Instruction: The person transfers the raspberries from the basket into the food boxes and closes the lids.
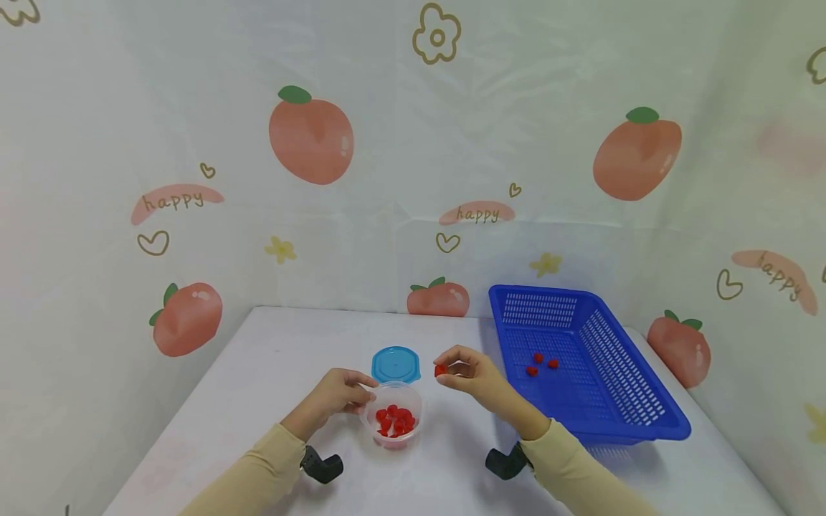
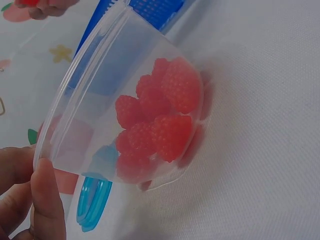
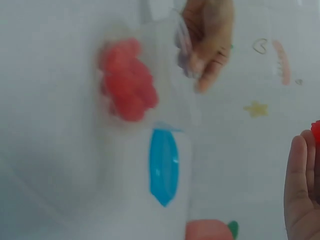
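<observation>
A clear round plastic tub (image 2: 107, 45) with several red raspberries (image 2: 150, 115) in it stands on the table. My left hand (image 1: 342, 393) grips its rim at the left, thumb and fingers on the edge. Between the thumb and fingers of my right hand (image 1: 474, 376) a raspberry (image 1: 440, 370) is pinched, above the table and to the right of the tub. In the right wrist view that raspberry (image 3: 315, 131) shows only partly at the frame's edge. Just behind the tub lies a blue lid (image 1: 396, 365).
A blue plastic basket (image 1: 635, 358) with slotted walls stands at the right of the white table (image 1: 258, 373); 3 raspberries (image 1: 538, 357) lie in it. Behind the table hangs a white cloth (image 1: 361, 251) printed with fruit. Each wrist carries a black camera mount (image 1: 321, 466).
</observation>
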A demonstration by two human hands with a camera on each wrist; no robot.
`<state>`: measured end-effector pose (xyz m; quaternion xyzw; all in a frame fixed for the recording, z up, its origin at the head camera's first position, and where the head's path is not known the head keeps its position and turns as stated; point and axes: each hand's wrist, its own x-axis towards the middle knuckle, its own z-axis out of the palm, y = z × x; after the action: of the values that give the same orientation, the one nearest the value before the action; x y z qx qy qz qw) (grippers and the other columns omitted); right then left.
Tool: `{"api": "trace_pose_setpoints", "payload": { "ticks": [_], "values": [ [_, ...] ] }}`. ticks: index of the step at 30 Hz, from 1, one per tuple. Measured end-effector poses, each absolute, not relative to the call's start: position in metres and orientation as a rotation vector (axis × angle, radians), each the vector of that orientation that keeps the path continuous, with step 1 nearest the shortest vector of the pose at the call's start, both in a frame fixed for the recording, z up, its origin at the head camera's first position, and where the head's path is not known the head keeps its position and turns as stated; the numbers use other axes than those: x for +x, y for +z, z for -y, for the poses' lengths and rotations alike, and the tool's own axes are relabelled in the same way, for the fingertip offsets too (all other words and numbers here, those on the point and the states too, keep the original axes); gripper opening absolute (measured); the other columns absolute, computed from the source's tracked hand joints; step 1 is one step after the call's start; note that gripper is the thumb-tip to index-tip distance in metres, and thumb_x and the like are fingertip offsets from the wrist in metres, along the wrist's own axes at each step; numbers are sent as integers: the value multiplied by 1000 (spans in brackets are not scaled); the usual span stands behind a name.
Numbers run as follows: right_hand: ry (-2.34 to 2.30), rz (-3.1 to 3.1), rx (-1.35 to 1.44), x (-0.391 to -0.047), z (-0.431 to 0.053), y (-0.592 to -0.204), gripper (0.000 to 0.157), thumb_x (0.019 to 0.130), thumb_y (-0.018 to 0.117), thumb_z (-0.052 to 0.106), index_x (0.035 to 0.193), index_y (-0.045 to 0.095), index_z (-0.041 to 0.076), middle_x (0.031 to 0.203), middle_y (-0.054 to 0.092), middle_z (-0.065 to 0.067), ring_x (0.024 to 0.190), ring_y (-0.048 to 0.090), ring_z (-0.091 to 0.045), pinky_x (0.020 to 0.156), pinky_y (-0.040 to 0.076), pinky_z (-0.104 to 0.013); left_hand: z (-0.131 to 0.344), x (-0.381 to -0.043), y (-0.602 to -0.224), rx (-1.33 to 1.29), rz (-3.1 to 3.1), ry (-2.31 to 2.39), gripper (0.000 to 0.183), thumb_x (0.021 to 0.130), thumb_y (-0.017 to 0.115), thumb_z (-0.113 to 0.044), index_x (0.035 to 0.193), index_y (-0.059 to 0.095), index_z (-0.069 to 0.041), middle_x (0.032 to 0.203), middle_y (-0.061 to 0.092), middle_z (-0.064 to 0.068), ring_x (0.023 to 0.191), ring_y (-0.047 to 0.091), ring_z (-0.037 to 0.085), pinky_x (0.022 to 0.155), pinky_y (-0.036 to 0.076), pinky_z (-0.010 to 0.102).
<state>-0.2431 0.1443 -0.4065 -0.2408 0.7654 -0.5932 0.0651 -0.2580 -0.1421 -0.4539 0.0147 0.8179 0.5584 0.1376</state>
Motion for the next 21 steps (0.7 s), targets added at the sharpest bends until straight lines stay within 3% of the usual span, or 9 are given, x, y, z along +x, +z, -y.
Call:
{"api": "trace_pose_setpoints", "payload": {
  "ticks": [14,21],
  "values": [
    [-1736,-2282,-597,-234,-121,-444,34,89,70,16,114,60,-4,108,64,-11,95,62,-20,81,56,-22,142,-258,-455,28,-2371,1616,28,84,73,-14,110,69,-3,76,66,6,60,59,16,63,57,27],
    [-1721,-2253,-635,-232,-114,-450,29,89,69,11,112,62,-5,110,64,-16,92,61,-19,79,55,-20,141,-258,-454,20,-2382,1607,28,84,73,-14,110,69,-3,76,66,6,60,59,17,63,57,27]
  ]
}}
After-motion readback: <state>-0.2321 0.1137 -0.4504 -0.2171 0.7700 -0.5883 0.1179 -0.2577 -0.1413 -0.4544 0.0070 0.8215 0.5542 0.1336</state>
